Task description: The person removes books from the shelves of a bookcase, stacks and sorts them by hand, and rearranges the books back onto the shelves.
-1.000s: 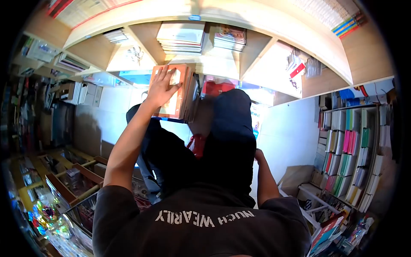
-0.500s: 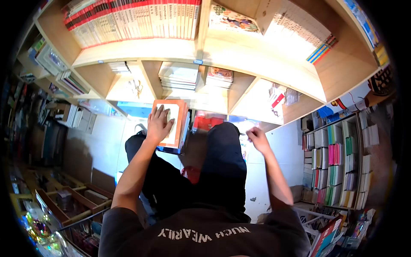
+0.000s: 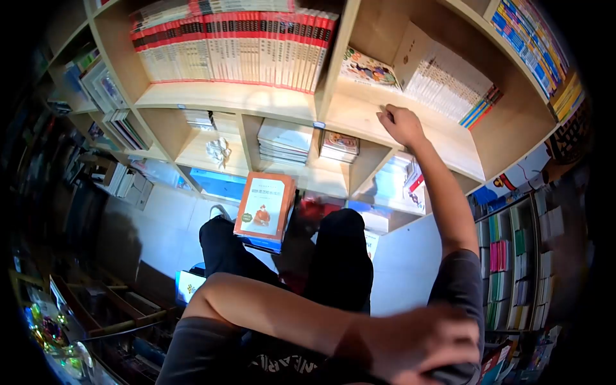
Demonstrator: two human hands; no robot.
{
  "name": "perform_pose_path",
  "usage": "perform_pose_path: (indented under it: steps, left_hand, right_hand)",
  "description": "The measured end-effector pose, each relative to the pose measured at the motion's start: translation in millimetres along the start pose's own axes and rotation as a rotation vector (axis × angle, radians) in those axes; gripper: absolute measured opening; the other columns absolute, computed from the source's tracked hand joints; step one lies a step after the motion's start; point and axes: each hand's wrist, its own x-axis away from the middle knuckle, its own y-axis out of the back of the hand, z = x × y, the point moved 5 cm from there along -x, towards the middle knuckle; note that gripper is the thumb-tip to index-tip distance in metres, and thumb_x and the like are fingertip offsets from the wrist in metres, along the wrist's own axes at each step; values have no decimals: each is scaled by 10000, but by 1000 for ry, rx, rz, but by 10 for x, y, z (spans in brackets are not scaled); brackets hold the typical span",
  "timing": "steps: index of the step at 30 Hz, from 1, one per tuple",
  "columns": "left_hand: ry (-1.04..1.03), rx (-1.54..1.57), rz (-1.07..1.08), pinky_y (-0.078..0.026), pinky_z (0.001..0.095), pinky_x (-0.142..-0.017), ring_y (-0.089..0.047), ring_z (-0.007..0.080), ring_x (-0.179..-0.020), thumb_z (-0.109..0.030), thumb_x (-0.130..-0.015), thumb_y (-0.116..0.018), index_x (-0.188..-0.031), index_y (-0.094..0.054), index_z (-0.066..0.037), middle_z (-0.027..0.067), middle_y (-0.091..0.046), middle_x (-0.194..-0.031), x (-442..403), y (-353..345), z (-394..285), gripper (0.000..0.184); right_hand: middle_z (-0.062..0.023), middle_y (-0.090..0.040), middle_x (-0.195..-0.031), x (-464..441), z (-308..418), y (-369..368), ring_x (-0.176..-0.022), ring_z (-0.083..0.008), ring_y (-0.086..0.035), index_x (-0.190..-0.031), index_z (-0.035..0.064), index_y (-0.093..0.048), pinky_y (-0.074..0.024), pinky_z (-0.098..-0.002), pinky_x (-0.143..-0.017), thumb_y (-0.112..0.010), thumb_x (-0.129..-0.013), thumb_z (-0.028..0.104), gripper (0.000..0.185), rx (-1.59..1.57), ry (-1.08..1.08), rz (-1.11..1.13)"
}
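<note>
My left arm crosses in front of my chest, and my left hand is at my right sleeve. Motion smears its fingers, so I cannot tell whether they grip the cloth. My right hand is over the bare shelf board, fingers curled in, with nothing visible in them. Beyond it are a picture book lying flat and a row of thin white books. A stack topped by an orange-bordered book stands by my left knee; neither hand touches it.
Red-and-white volumes fill the upper left compartment. Lower cubbies hold a white book stack, a small book pile and a crumpled white item. Another bookcase stands at right. A blue-edged item is beside my left leg.
My left hand has left the orange-bordered book and swung across my chest to my right sleeve. My right hand has moved up from beside my knee to the shelf. The view has shifted.
</note>
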Motion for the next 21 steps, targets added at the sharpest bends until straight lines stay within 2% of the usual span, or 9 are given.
perform_pose_path:
  steps: [2, 4, 7, 11, 13, 14, 18, 20, 21]
  left_hand:
    - [-93, 13, 106, -468, 439, -749, -580, 314, -876, -388, -838, -747, -924, -645, -60, 138, -604, -908, -252, -159, -257, 353]
    - [102, 573, 173, -465, 436, -696, -590, 285, -757, -337, -904, -698, -902, -637, -63, 146, -564, -751, -255, -576, -102, 281]
    - [-560, 1460, 202, -492, 439, -685, -623, 258, -711, -349, -938, -681, -911, -649, -80, 160, -561, -687, -195, -946, 2, 272]
    - [-51, 1006, 519, -521, 432, -700, -656, 267, -763, -471, -879, -735, -950, -676, -68, 159, -667, -834, -141, -422, -83, 413]
    - [243, 840, 659, -509, 382, -776, -631, 212, -905, -252, -884, -693, -1001, -637, -21, 123, -626, -984, -75, -213, 337, 265]
    - [591, 815, 617, -491, 334, -877, -612, 151, -908, -187, -969, -636, -1038, -605, -24, 50, -639, -898, -65, 262, 412, 179]
    - [523, -294, -482, -482, 281, -770, -580, 105, -798, -242, -977, -617, -973, -655, -73, 13, -603, -802, 473, 2319, 1528, 174]
    - [665, -423, -860, -540, 357, -728, -648, 152, -752, -164, -931, -628, -874, -679, -11, 63, -670, -803, 717, 3134, 1657, 171]
    - [712, -660, -755, -539, 366, -707, -661, 170, -731, -208, -915, -638, -884, -683, -23, 77, -669, -778, 821, 3540, 1759, 193]
  right_hand:
    - [-155, -681, -759, -126, -125, -89, -773, -391, -657, -827, 67, -663, -516, -477, -722, -578, -912, 417, 370, -24, -103, -24]
    - [-150, -689, -775, -164, -157, -115, -782, -379, -665, -809, 76, -667, -519, -473, -731, -572, -901, 462, 409, 20, -135, 2]
    - [-146, -670, -734, -215, -197, -127, -738, -363, -656, -781, 67, -653, -509, -466, -700, -578, -905, 467, 425, 8, -115, -16]
    - [-136, -626, -658, -255, -214, -163, -660, -351, -625, -726, 64, -627, -486, -458, -646, -605, -901, 470, 443, -37, -48, -36]
    - [-132, -614, -641, -215, -247, -145, -646, -349, -617, -708, 62, -616, -482, -457, -639, -611, -897, 471, 450, -50, -62, -45]
    - [-129, -627, -647, -211, -238, -134, -665, -351, -625, -683, 70, -606, -492, -455, -652, -610, -888, 477, 456, -47, -88, -47]
    - [-119, -620, -619, -219, -285, -162, -664, -345, -622, -620, 83, -567, -493, -446, -647, -640, -862, 507, 494, -78, -145, -66]
    - [-109, -589, -588, -219, -275, -133, -637, -334, -603, -600, 89, -539, -485, -437, -632, -664, -847, 552, 539, -91, -163, -83]
    - [-104, -574, -577, -231, -273, -131, -625, -326, -593, -592, 90, -527, -482, -430, -628, -672, -837, 579, 565, -96, -182, -56]
